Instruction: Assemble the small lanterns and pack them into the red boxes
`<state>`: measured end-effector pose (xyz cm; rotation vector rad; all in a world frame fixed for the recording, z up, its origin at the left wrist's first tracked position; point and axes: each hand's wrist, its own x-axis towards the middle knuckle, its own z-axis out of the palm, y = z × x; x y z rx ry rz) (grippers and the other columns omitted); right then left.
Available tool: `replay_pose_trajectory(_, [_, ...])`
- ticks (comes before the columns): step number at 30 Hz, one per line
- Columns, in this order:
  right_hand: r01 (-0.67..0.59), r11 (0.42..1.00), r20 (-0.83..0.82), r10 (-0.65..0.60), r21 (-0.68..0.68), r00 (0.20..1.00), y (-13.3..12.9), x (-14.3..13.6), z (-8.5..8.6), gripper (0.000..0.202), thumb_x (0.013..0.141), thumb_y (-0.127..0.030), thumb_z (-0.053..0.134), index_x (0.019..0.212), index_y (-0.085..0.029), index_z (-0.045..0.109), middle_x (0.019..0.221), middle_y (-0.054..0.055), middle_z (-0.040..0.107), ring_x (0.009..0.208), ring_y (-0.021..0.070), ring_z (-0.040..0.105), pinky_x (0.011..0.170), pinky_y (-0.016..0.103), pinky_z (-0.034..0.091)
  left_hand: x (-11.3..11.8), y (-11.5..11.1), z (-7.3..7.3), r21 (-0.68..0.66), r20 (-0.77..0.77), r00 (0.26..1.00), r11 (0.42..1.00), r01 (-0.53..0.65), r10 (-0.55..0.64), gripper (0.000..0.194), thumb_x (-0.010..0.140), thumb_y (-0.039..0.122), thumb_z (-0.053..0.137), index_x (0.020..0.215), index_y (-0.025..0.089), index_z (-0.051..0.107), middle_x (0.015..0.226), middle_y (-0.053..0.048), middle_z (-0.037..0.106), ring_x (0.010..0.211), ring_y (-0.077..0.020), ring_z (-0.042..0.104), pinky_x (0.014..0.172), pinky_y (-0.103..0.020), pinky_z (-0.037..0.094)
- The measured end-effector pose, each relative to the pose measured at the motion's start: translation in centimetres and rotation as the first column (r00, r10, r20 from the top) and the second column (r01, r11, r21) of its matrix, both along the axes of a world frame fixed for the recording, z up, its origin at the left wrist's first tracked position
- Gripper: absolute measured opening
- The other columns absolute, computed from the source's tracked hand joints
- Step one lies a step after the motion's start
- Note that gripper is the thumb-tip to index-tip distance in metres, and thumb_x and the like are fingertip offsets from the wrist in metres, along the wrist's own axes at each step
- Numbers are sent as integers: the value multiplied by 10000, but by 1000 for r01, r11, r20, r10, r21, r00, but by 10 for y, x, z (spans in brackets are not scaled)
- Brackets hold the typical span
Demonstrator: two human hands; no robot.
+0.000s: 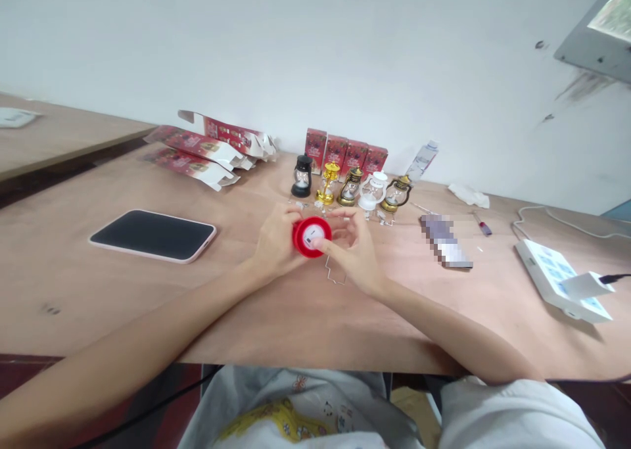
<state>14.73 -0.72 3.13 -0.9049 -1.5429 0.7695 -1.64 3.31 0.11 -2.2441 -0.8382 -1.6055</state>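
Observation:
A small red lantern [298, 237] is held with its round underside toward me; the rest of its body is hidden behind that rim and my fingers. Set in the red ring is a white disc [310, 233] with a small dark slot. My left hand [277, 240] is closed round the lantern's left side. From the right, my right hand [359, 248] presses its thumb on the white disc, fingers curled behind the rim. Below them a thin bent wire handle [336, 281] lies on the table. Several finished-looking lanterns stand behind: black [302, 177], gold [328, 183], white [373, 191] and bronze ones [396, 194].
Red printed boxes [315, 150] stand along the wall, with flattened cartons [197, 153] to their left. A phone [152, 235] lies at left. On the right are a pixelated flat object [446, 242], a screwdriver [484, 227] and a power strip [557, 278] with a plugged-in adapter.

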Motion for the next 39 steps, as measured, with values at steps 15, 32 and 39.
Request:
replay_pose_trajectory(15, [-200,952,-174,161,-234,972,2,-1,7,440,521,-450,840,748,-220,542,817,-6,675,814,163,635,692,293,517,1,-3,7,172,-158,980,980,-96,123,286,826,377,580,1001,258,389,900,-38,530,739,-187,503,588,-334,444])
replay_pose_trajectory(32, [-205,951,-167,169,-230,971,1,2,-7,392,577,-418,806,758,-211,527,772,-18,641,766,155,608,696,294,480,2,-2,6,318,-243,944,937,-141,225,154,864,320,504,896,185,438,825,-66,557,708,-180,490,531,-272,410])
replay_pose_trajectory(39, [-153,963,-100,134,-223,986,2,2,-14,309,666,-374,753,794,-210,525,806,-13,640,781,147,603,697,280,478,3,0,-2,274,-242,944,949,-156,225,293,819,377,602,948,160,452,835,-75,557,741,-188,514,523,-266,430])
